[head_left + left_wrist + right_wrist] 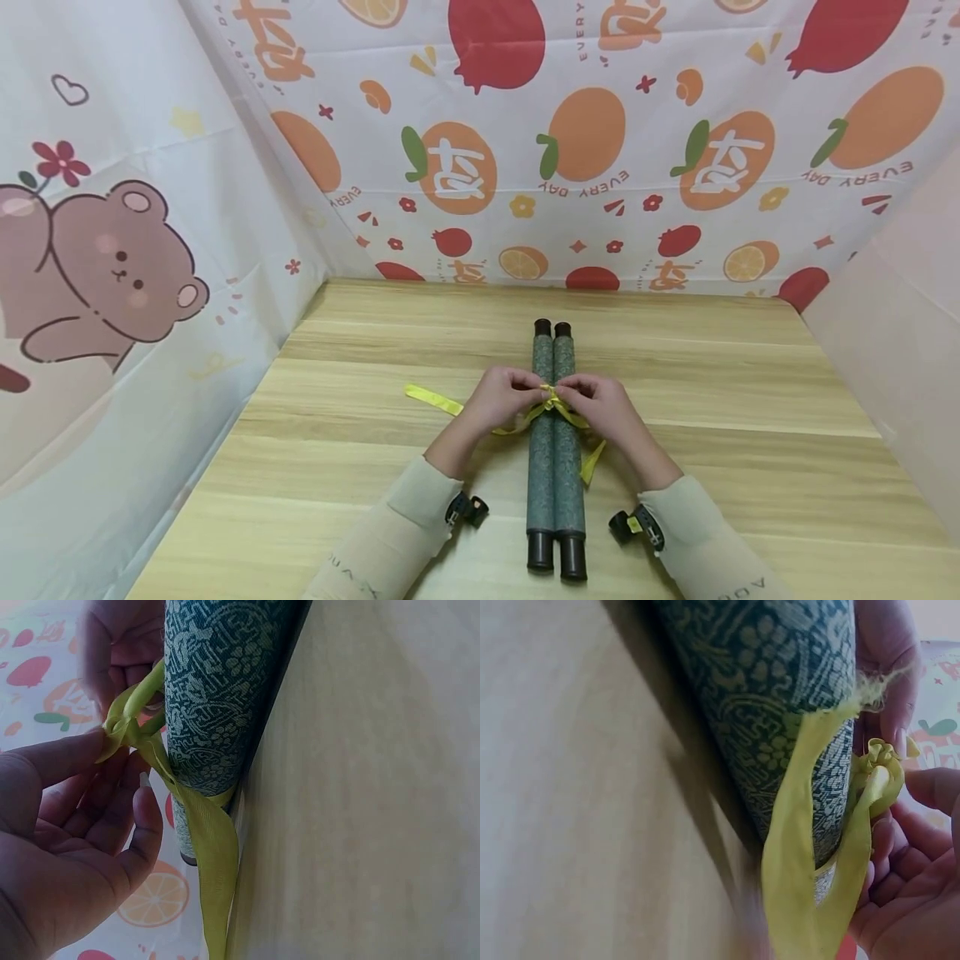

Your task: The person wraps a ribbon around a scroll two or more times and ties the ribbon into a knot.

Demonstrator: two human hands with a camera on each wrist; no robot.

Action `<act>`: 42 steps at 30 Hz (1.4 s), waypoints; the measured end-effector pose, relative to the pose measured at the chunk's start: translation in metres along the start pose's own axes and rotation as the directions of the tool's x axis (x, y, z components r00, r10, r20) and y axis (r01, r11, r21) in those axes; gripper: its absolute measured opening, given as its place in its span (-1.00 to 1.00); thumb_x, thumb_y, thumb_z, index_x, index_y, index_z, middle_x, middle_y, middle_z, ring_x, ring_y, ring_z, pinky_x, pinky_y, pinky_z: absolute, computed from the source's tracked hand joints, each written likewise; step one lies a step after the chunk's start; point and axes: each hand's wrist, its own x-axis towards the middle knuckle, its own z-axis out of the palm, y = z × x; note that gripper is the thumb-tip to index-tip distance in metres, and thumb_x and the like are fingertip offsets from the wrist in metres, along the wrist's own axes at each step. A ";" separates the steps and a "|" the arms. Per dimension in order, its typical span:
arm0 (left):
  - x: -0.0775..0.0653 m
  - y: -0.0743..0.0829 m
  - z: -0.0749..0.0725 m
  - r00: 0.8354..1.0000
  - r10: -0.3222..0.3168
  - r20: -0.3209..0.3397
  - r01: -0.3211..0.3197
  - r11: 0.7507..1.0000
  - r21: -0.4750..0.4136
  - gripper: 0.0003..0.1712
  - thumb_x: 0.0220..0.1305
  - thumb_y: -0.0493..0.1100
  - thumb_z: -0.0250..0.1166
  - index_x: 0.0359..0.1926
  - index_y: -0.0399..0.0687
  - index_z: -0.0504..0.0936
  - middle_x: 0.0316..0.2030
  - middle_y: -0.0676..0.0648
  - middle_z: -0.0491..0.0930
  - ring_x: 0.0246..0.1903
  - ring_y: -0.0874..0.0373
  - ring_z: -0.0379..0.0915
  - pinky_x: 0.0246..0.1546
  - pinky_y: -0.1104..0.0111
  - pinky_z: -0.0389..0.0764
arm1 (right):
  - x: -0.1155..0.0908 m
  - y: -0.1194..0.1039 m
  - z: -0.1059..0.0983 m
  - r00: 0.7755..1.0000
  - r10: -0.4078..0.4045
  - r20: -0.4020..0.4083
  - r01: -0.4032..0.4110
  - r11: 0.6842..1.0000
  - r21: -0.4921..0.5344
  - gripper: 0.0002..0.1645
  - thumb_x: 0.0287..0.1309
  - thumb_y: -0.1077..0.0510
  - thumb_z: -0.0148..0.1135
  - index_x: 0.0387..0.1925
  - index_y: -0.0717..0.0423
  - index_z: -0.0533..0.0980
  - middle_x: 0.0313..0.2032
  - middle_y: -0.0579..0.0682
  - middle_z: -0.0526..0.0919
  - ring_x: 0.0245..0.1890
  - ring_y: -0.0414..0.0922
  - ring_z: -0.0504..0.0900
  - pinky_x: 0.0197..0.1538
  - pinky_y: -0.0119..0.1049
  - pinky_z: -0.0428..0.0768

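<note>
Two rolled scrolls (542,483) in green patterned cloth, with dark end knobs, lie side by side, pointing away from me. Across their middle runs a yellow ribbon (433,398), gathered into a looped knot on top. From the left, my left hand (497,402) pinches the ribbon between thumb and fingertips; the left wrist view shows the bunched loop (124,724) there. Opposite it, my right hand (606,406) pinches the ribbon's knot (881,761) too. One ribbon tail lies out to the left, and another with a frayed tip (832,712) hangs on the right side.
A light wood-grain table (337,358) carries the scrolls. Behind it hangs a white cloth with fruit prints (588,133), and at the left a cloth with a printed bear (123,258). A pale wall (900,333) bounds the right side.
</note>
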 end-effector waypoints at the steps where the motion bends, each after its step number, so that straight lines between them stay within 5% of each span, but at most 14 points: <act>1: 0.000 0.000 0.000 1.000 0.004 0.003 -0.004 1.000 0.000 -0.91 0.23 -0.14 0.40 -0.28 -0.02 0.80 -0.23 -0.01 0.74 -0.28 0.23 0.60 -0.28 0.38 0.62 | 0.000 -0.001 0.000 1.000 -0.002 0.011 0.002 1.000 0.005 -0.73 0.31 -0.04 0.24 -0.09 -0.02 0.68 -0.43 -0.07 0.64 -0.46 -0.18 0.50 -0.38 -0.35 0.49; 5: -0.001 0.001 0.001 1.000 0.015 0.014 -0.015 1.000 -0.011 -0.91 0.23 -0.15 0.41 -0.28 -0.03 0.80 -0.24 -0.01 0.74 -0.30 0.24 0.60 -0.29 0.39 0.61 | 0.002 -0.002 0.001 0.998 -0.048 0.044 0.048 0.999 0.000 -0.69 0.26 0.06 0.30 0.00 0.06 0.66 -0.52 -0.03 0.58 -0.56 -0.18 0.40 -0.49 -0.37 0.39; 10: -0.001 0.000 0.001 1.000 0.010 0.013 -0.010 1.000 -0.020 -0.89 0.23 -0.15 0.40 -0.26 -0.06 0.79 -0.24 -0.01 0.74 -0.30 0.25 0.59 -0.28 0.39 0.61 | 0.003 -0.003 0.003 0.996 -0.081 0.023 0.082 0.995 -0.050 -0.76 0.23 0.02 0.35 -0.12 -0.01 0.72 -0.30 -0.07 0.74 -0.43 -0.20 0.53 -0.39 -0.37 0.51; 21: -0.003 -0.002 -0.007 1.000 0.000 -0.013 0.000 0.998 -0.066 -0.80 0.24 -0.07 0.39 -0.20 -0.09 0.73 -0.27 -0.03 0.70 -0.28 0.04 0.61 -0.26 0.23 0.65 | -0.001 0.001 -0.006 0.998 -0.014 -0.054 0.017 0.999 0.046 -0.67 0.24 -0.14 0.30 -0.27 0.02 0.70 -0.40 0.01 0.68 -0.41 -0.11 0.54 -0.39 -0.33 0.53; 29: -0.009 -0.004 -0.014 0.999 0.043 -0.032 -0.043 0.999 -0.014 -0.84 0.23 -0.14 0.40 -0.27 -0.15 0.74 -0.36 -0.05 0.68 -0.42 0.21 0.49 -0.38 0.38 0.56 | -0.006 0.003 -0.016 0.998 0.031 -0.054 -0.026 0.996 0.082 -0.62 0.30 -0.13 0.23 -0.22 0.11 0.67 -0.30 0.22 0.65 -0.47 -0.10 0.48 -0.47 -0.35 0.48; 42: -0.013 -0.010 -0.025 0.999 0.026 -0.020 -0.025 0.999 0.034 -0.86 0.26 -0.14 0.36 -0.25 -0.11 0.75 -0.32 -0.07 0.70 -0.34 0.13 0.54 -0.34 0.36 0.57 | -0.005 0.009 -0.016 0.998 0.039 -0.048 -0.037 0.998 0.049 -0.54 0.28 -0.24 0.21 -0.30 0.09 0.65 -0.36 0.12 0.67 -0.49 -0.01 0.50 -0.52 -0.35 0.48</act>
